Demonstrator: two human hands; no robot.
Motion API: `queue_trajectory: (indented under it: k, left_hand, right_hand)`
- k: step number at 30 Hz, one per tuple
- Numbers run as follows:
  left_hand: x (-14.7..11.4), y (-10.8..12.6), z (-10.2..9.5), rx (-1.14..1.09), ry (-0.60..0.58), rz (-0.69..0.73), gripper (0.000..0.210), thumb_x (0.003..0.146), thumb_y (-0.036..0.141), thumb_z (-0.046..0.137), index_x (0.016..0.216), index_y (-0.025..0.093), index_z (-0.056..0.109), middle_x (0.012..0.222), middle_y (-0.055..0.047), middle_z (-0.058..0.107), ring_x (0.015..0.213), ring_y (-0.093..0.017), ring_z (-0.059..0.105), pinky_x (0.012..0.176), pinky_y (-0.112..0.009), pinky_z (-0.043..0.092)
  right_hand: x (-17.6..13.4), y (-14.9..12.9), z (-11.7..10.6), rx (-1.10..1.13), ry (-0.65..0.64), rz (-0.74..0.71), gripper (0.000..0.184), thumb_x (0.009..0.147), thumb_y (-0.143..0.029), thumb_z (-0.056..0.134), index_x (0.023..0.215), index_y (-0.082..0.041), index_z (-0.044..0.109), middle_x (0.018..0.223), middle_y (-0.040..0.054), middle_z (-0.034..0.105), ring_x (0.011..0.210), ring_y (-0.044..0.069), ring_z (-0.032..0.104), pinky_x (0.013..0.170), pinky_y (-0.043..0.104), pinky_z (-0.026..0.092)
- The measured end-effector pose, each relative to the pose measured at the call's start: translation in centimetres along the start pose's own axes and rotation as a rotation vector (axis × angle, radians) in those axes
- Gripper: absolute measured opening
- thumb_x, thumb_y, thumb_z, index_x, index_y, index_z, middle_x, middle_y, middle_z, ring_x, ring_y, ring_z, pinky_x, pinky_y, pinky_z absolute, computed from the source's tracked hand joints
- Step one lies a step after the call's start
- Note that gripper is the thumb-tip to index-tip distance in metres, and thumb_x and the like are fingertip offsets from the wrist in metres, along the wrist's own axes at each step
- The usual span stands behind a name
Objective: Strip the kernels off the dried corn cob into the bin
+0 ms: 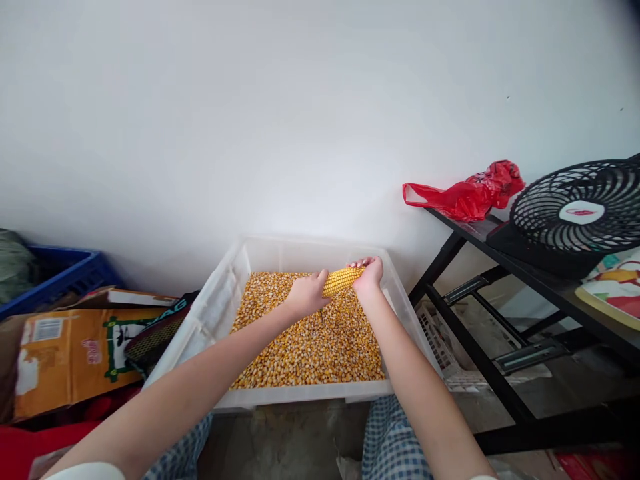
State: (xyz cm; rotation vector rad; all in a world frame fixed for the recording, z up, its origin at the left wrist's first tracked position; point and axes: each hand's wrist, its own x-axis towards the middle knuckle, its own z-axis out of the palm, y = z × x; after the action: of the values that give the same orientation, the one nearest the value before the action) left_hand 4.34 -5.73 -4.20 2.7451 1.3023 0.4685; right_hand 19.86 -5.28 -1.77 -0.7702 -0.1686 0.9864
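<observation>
Between my two hands is a yellow ear of corn point(342, 281), tilted slightly up to the right. My left hand point(307, 293) is closed around its left end, and my right hand point(369, 275) grips the right end, with fingertips showing along the top. Both ends of the ear are hidden in my grip. Below it, loose corn kernels point(310, 353) spread over the bottom of a whitish plastic bin point(310, 395). A small dark stick-like thing point(323, 319) shows just under my left hand, too small to name.
To the right, a black metal-framed table point(470, 233) holds a red plastic bag point(467, 193) and a black fan point(580, 212). On the left are an orange cardboard box point(85, 360) and a blue crate point(75, 273). A white wall point(300, 120) rises behind the bin.
</observation>
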Motion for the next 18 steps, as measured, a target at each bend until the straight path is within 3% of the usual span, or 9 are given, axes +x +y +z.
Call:
queue_trajectory:
  k: [7,11,15,18]
  left_hand:
    - [-0.5,1.1,0.5,-0.624,-0.120,-0.046,0.041,0.065,0.031,0.062,0.103,0.018,0.052,0.085,-0.003,0.064,0.072,-0.018,0.060,0.061,-0.026,0.044]
    - [-0.3,1.4,0.5,-1.026,-0.252,-0.031,0.040,0.068,0.035,0.063,0.101,0.014,0.054,0.078,-0.002,0.062,0.062,-0.014,0.057,0.057,-0.026,0.045]
    - [0.2,1.0,0.2,-1.096,-0.246,-0.043,0.044,0.067,0.045,0.063,0.096,0.013,0.054,0.075,-0.001,0.060,0.062,-0.015,0.056,0.058,-0.026,0.045]
    - [0.4,0.3,-0.2,-0.925,-0.171,-0.064,0.047,0.066,0.050,0.062,0.096,0.014,0.055,0.084,-0.003,0.063,0.074,-0.019,0.058,0.063,-0.027,0.045]
  right_hand:
    - [-0.1,0.0,0.6,-0.225,-0.075,-0.315,0.047,0.085,-0.057,0.029,0.056,-0.021,0.036,0.037,-0.0060,0.039,0.033,0.011,0.045,0.041,0.025,0.042]
    - [0.5,-0.2,0.4,-0.226,-0.119,-0.267,0.047,0.087,-0.055,0.025,0.060,-0.020,0.043,0.043,-0.0042,0.046,0.038,0.011,0.050,0.042,0.023,0.040]
    - [1.5,-0.8,-0.1,-0.236,0.054,-0.231,0.049,0.090,-0.048,0.023,0.061,-0.018,0.048,0.056,-0.0015,0.056,0.050,0.008,0.055,0.047,0.018,0.038]
    - [1.7,-1.0,-0.4,-0.258,0.125,-0.206,0.046,0.090,-0.045,0.026,0.062,-0.017,0.049,0.060,-0.0019,0.059,0.053,0.007,0.055,0.048,0.018,0.037]
